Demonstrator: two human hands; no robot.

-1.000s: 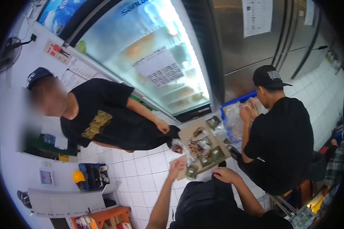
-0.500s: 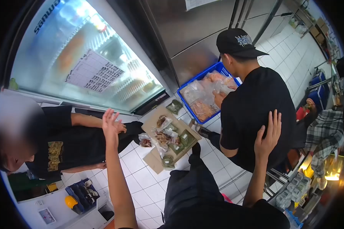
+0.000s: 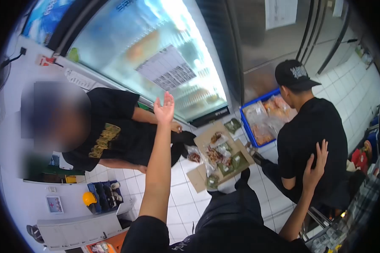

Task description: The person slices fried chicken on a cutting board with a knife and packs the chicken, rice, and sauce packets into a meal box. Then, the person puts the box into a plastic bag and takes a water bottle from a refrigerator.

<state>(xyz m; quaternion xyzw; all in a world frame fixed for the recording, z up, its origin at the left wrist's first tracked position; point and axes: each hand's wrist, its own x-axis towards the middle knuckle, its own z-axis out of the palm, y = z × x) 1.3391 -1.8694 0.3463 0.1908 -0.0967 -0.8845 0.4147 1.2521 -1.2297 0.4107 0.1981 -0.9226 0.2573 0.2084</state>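
Observation:
My left hand (image 3: 164, 107) is raised in front of the glass-door fridge (image 3: 185, 90), fingers stretched out and palm showing, with nothing in it. My right hand (image 3: 316, 166) lies open and flat against or just over the back of a crouching person in a black shirt (image 3: 321, 126); contact is hard to tell. On the floor below, between my arms, is an opened-out cardboard box (image 3: 197, 177) with several clear bags of food (image 3: 215, 154). Beyond it stands a blue crate (image 3: 248, 126) full of bagged food.
Another person in a black shirt (image 3: 114, 135) stands at the left, near the fridge. A steel cabinet (image 3: 261, 63) rises behind the crate. A shoe rack (image 3: 105, 196), a yellow helmet (image 3: 89, 198) and low white cabinets (image 3: 78, 232) are at the lower left.
My view has swung left, so the scene sits further right. My left hand has risen and turned its palm into view. The crouching person's hand no longer shows over the crate.

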